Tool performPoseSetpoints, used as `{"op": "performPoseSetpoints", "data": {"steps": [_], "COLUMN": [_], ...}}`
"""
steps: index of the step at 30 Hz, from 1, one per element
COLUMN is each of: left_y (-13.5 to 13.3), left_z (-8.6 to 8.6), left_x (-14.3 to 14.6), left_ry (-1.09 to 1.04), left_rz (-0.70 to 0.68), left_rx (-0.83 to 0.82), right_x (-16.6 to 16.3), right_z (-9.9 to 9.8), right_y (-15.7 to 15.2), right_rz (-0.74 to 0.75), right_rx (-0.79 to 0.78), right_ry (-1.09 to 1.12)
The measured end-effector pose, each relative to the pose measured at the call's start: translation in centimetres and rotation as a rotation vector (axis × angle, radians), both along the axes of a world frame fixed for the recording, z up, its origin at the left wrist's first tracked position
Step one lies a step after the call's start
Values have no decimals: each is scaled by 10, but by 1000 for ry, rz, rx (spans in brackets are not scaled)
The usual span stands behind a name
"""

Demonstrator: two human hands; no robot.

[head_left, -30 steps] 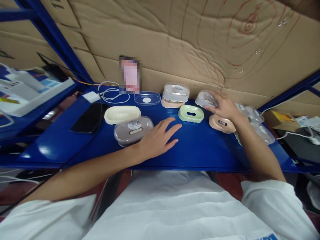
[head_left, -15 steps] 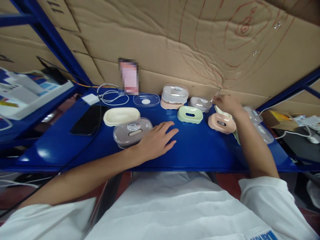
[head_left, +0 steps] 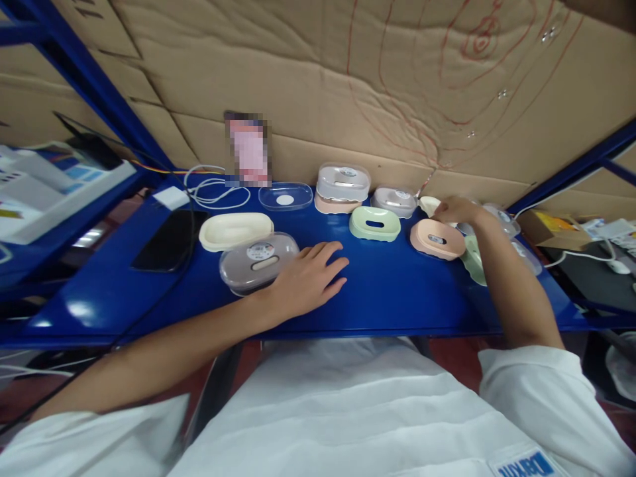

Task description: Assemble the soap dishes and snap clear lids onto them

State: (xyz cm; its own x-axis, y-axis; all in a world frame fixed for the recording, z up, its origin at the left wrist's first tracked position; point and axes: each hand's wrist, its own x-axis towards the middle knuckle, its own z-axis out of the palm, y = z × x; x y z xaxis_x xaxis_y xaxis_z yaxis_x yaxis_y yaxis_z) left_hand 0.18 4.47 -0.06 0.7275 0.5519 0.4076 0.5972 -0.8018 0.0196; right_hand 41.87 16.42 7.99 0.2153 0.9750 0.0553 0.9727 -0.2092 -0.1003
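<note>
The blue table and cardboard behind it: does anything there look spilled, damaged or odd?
No spill shows, and the green dish looks whole. The cardboard is the odd part: creased, with red rings marked on it.

We seem to be in a workshop, at a blue workbench [head_left: 387, 298], between blue frame bars [head_left: 94, 81], before a cardboard wall [head_left: 298, 73], wearing a white shirt [head_left: 348, 404] with lettered patch [head_left: 527, 464].

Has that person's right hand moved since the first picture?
Yes, rightward: against the slotted green soap dish, which has stayed put, the right hand now sits farther right, by the cream soap dish.
</note>
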Motion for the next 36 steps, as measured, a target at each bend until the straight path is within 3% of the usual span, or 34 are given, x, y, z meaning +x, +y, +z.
{"op": "performPoseSetpoints", "data": {"steps": [3, 5, 6, 8, 11, 14, 17, 21, 23, 28, 36], "left_y": [0, -1, -1, -2, -3, -1, 0, 2, 2, 1, -2], "left_z": [-2, -2, -1, 1, 3, 1, -3, -4, -4, -2, 4], "left_x": [1, 2, 2, 2, 1, 0, -1, -2, -3, -3, -1], "left_ry": [-13, -47, -70, -110, -100, 2, 85, 108, 113, 131, -16], "left_rz": [-9, -10, -6, -5, -41, -97, -117, -99, -96, -84, -1], "left_rx": [-8, -12, -14, -7, 32, 46, 12, 1, 8, 14, 49], "right_x": [-4, -17, -27, -52, -93, -116, -111, -86, -80, -87, -117], "right_z": [13, 14, 11, -1, -24, -40, -46, -58, -66, -78, -65], "right_y": [-22, -46, -60, -87, -113, -115, -103, -86, -79, -73, -105], "right_rz": [0, 64, 151, 467, 891, 1077, 1033, 804, 770, 774, 887], "right_rx": [-49, 31, 75, 136, 66, 2, 90, 240, 240, 268, 360], "right_ry": [-38, -67, -63, 6, 141, 253, 305, 94, 22, 34, 218]}}
